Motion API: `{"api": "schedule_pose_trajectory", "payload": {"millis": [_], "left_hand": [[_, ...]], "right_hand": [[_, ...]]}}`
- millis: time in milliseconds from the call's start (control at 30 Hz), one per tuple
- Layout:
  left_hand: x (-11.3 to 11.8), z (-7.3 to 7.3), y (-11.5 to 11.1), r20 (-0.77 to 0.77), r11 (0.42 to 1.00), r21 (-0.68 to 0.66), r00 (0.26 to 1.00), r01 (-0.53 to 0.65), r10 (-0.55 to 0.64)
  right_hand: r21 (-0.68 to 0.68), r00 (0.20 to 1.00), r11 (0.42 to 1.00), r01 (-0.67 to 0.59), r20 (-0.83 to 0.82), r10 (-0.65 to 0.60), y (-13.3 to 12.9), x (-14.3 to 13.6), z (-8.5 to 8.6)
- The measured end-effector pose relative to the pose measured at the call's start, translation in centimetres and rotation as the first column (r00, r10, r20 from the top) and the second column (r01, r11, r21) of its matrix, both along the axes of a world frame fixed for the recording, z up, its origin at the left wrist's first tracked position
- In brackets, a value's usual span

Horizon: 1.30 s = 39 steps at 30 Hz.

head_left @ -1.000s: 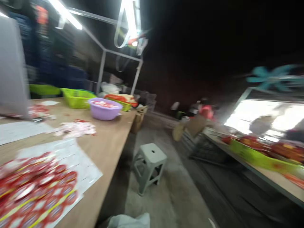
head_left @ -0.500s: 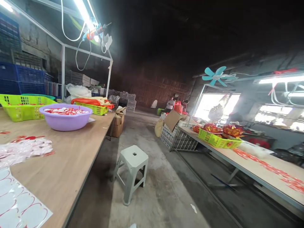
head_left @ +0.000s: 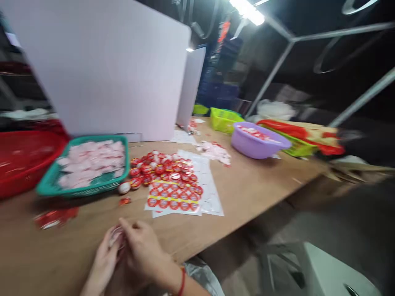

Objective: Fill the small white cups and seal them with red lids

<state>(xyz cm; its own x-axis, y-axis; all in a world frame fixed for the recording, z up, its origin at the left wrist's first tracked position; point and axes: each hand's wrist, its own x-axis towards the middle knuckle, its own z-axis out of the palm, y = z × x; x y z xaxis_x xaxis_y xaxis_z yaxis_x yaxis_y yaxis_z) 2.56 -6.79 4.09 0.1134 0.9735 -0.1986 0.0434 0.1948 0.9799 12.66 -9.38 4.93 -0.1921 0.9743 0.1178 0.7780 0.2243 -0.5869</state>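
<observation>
At the near table edge, my left hand (head_left: 104, 259) is closed around a small round red-and-white piece (head_left: 116, 236), blurred and partly covered by fingers. The fingers of my right hand (head_left: 144, 249), with a red cord at the wrist, close on the same piece from the other side. Just beyond lie a loose red round piece (head_left: 125, 200) and some shiny red wrappers (head_left: 57, 218). A sheet of round red stickers (head_left: 174, 204) lies before a heap of red-and-white round pieces (head_left: 160, 168).
A green basket (head_left: 41, 185) of pale pink packets and a red basin (head_left: 27, 172) stand left. White panels (head_left: 117, 70) rise behind. A purple basin (head_left: 256, 148) and lime-green baskets (head_left: 224, 119) stand right. A grey stool (head_left: 333, 271) is on the floor.
The view has swung left and down from the aisle to the table. Both hands, the sticker sheet, the heap and the green basket now show; the purple basin appears further right.
</observation>
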Motion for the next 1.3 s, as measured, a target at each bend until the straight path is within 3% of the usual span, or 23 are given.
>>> {"api": "schedule_pose_trajectory", "payload": {"millis": [67, 133, 233, 300, 367, 500, 600, 767, 900, 1100, 1300], "left_hand": [[-1.0, -0.7, 0.7, 0.048, 0.994, -0.105, 0.999, 0.018, -0.013], [-1.4, -1.1, 1.0, 0.104, 0.984, -0.166, 0.994, 0.062, -0.045], [-2.0, -1.4, 1.0, 0.134, 0.983, -0.177, 0.991, 0.045, -0.021], [-2.9, -1.4, 1.0, 0.141, 0.985, -0.171, 0.990, 0.003, 0.022], [-4.1, -1.4, 1.1, 0.143, 0.984, -0.176, 0.988, -0.035, 0.060], [-6.5, -1.5, 1.5, 0.152, 0.976, -0.200, 0.982, -0.081, 0.113], [-8.0, -1.7, 1.8, 0.178, 0.977, -0.188, 0.975, -0.099, 0.133], [-10.1, -2.1, 2.3, 0.245, 0.970, -0.189, 0.949, -0.155, 0.199], [-11.2, -2.3, 2.8, 0.241, 0.960, -0.200, 0.940, -0.196, 0.242], [-11.5, -3.1, 3.5, 0.208, 0.956, -0.192, 0.943, -0.221, 0.260], [-11.2, -3.6, 3.4, 0.224, 0.956, -0.214, 0.942, -0.204, 0.251]], "right_hand": [[-0.028, 0.992, 0.998, -0.064, -0.114, 0.060, -0.4, 0.6, -1.1], [-0.028, 0.929, 0.994, -0.109, -0.358, 0.092, -0.2, 2.3, -1.9], [-0.031, 0.836, 0.993, 0.118, -0.536, -0.116, 1.6, 5.1, -2.8], [-0.016, 0.857, 0.964, 0.264, -0.455, -0.242, 3.6, 6.3, -3.1], [-0.002, 0.885, 0.960, 0.279, -0.389, -0.257, 5.6, 6.3, -3.3], [0.040, 0.942, 0.994, 0.105, -0.325, -0.086, 8.8, 3.2, -2.8], [0.046, 0.990, 0.998, -0.052, -0.127, 0.057, 10.7, -0.7, -2.4], [0.037, 0.987, 0.989, -0.141, 0.086, 0.137, 14.0, -7.0, -2.5], [0.008, 0.960, 0.984, -0.178, 0.221, 0.172, 16.1, -10.0, -3.2], [-0.077, 0.913, 0.978, -0.194, 0.351, 0.208, 17.0, -10.4, -3.6], [-0.136, 0.857, 0.945, -0.298, 0.398, 0.328, 18.5, -10.3, -2.9]]}}
